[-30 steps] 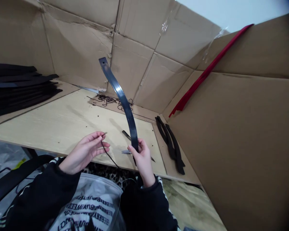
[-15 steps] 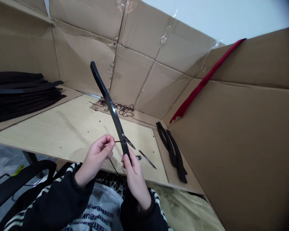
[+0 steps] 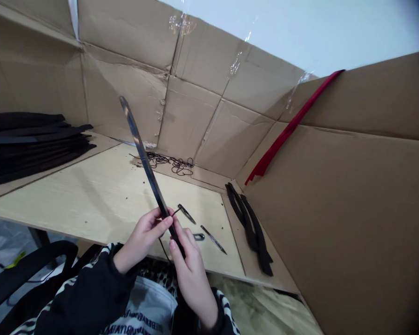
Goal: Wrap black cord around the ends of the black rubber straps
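A long, glossy black strip (image 3: pixel 145 160) stands tilted in front of me, its upper end leaning left. Around its lower end my right hand (image 3: pixel 190 260) is closed. My left hand (image 3: pixel 145 235) pinches the strip just above, thumb on the near side and fingers partly hidden behind. A thin black cord (image 3: pixel 175 212) shows at the strip's right side. Another length of cord hangs below my left hand; how the two join is hidden. Just beyond my hands lie a dark pointed tool (image 3: pixel 186 214), a slim pointed blade-like tool (image 3: pixel 213 239) and a small dark oval loop (image 3: pixel 199 237).
Tangled black cord (image 3: pixel 174 163) lies at the table's back edge. A stack of dark strips (image 3: pixel 35 144) is at the left, several black strips (image 3: pixel 249 223) at the right. Red fabric (image 3: pixel 293 125) hangs over the right cardboard wall (image 3: pixel 352 200). Cardboard also encloses the back.
My left hand has moved right, from pulling the cord out sideways to gripping the strip. The strip has turned edge-on and leans further left. Cord now shows at its right side.
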`<state>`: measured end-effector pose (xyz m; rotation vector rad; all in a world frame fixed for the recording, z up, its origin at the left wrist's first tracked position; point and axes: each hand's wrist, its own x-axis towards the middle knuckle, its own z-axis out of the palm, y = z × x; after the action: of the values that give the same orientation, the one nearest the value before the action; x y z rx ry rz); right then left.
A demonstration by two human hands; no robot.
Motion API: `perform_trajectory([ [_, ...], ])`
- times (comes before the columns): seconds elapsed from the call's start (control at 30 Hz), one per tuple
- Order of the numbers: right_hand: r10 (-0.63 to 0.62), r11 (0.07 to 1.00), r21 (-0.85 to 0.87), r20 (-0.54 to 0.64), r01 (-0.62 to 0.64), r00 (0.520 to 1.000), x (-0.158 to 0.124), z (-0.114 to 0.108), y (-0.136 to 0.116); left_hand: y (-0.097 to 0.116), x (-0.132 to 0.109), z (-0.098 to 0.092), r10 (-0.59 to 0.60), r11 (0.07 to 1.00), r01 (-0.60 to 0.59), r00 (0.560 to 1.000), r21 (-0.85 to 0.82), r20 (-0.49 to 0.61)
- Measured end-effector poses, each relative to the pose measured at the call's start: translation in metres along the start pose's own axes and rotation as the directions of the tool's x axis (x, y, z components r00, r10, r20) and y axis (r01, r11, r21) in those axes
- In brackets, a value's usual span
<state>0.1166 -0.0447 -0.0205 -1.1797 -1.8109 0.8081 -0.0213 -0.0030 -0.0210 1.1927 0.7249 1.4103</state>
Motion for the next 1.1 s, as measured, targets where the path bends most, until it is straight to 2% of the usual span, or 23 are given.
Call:
perform_trajectory([
  [0.1,-0.039,0.987,0.152,-0.035,0.044,0.999,0.002,0.0,-0.004,0.0,-0.004,-0.001,0.013,0.999,-0.014,0.999,0.032,0.036],
  [0.23,0.006,0.929,0.364,-0.19,0.064,0.982,0.008,0.0,-0.006,0.0,-0.01,0.003,0.034,0.979,-0.062,0.989,0.194,0.146],
  [0.3,0.011,0.911,0.405,-0.228,0.084,0.974,0.01,-0.001,-0.006,0.001,-0.013,0.006,0.051,0.955,-0.1,0.982,0.279,0.181],
  [0.4,-0.008,0.89,0.435,-0.284,0.136,0.959,0.011,-0.001,-0.009,0.002,-0.016,0.011,0.08,0.937,-0.131,0.983,0.325,0.167],
  [0.5,0.011,0.841,0.515,-0.323,0.166,0.946,0.009,0.0,-0.013,0.001,-0.019,0.016,0.08,0.954,-0.12,0.985,0.274,0.153],
  [0.63,0.042,0.699,0.686,-0.323,0.203,0.945,0.001,-0.002,-0.021,0.002,-0.021,0.018,0.151,0.972,-0.16,0.986,0.173,0.066],
  [0.77,0.055,0.613,0.751,-0.352,0.246,0.934,-0.009,-0.021,-0.029,0.006,-0.02,0.013,0.115,0.993,-0.115,0.993,0.0,-0.042],
  [0.83,0.041,0.622,0.736,-0.37,0.266,0.928,-0.013,-0.034,-0.029,0.008,-0.019,0.009,0.111,0.991,-0.119,0.988,-0.069,-0.106],
  [0.93,-0.016,0.73,0.614,-0.421,0.298,0.907,-0.018,-0.049,-0.026,0.011,-0.019,0.007,0.099,0.985,-0.123,0.976,-0.12,-0.193],
  [1.0,-0.077,0.812,0.504,-0.407,0.294,0.91,-0.019,-0.052,-0.023,0.013,-0.022,0.01,0.052,0.989,-0.073,0.987,-0.131,-0.154],
  [1.1,-0.187,0.902,0.315,-0.33,0.294,0.925,-0.018,-0.044,-0.026,0.013,-0.03,0.021,-0.064,0.988,0.061,0.998,-0.142,-0.021],
])
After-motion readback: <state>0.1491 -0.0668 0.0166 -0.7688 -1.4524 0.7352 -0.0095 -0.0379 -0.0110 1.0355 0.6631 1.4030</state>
